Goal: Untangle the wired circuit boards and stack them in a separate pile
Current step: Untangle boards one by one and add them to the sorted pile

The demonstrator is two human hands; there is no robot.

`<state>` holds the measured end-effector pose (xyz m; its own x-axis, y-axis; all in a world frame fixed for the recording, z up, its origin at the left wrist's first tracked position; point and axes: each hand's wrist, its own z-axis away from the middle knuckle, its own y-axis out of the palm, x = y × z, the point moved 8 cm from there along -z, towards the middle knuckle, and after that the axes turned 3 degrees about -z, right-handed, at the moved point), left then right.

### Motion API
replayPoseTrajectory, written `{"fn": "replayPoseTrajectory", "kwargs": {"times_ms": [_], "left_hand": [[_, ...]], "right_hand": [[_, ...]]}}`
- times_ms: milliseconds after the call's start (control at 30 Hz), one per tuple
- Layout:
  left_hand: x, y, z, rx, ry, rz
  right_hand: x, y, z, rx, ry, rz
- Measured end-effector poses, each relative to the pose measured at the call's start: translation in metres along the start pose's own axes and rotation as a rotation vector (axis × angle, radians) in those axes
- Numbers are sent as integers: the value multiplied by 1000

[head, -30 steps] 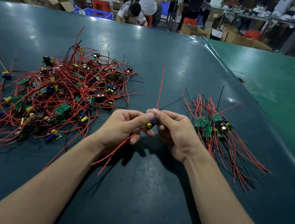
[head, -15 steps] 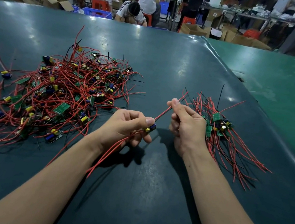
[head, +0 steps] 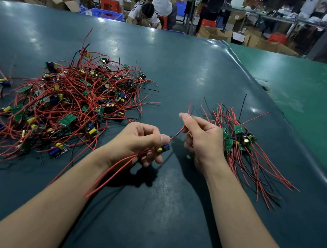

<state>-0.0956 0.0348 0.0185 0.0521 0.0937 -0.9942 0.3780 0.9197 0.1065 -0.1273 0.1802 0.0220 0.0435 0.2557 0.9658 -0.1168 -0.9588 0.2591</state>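
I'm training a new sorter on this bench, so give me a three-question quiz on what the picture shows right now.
1. True or false: the left hand holds a circuit board with red wires trailing back below the wrist.
2. What does the right hand pinch? A) a red wire B) a cardboard box C) a blue crate
3. Fill in: the small sorted pile lies to the ___ of the right hand, and the big tangled heap lies to the left of both hands.

Key: 1 true. 2 A, the red wire running from the board. 3 right.
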Motion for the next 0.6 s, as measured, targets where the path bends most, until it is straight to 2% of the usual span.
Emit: {"fn": "replayPoseTrajectory", "kwargs": {"times_ms": [200, 400, 600], "left_hand": [[1, -1, -2, 19, -21, 5], [3, -3, -4, 8, -32, 39], [3, -5, -3, -7, -40, 69]], "right_hand": [[7, -1, -2, 30, -64, 118], [-1, 1, -2, 84, 167, -274], [4, -2, -1, 102, 216, -487]]}}
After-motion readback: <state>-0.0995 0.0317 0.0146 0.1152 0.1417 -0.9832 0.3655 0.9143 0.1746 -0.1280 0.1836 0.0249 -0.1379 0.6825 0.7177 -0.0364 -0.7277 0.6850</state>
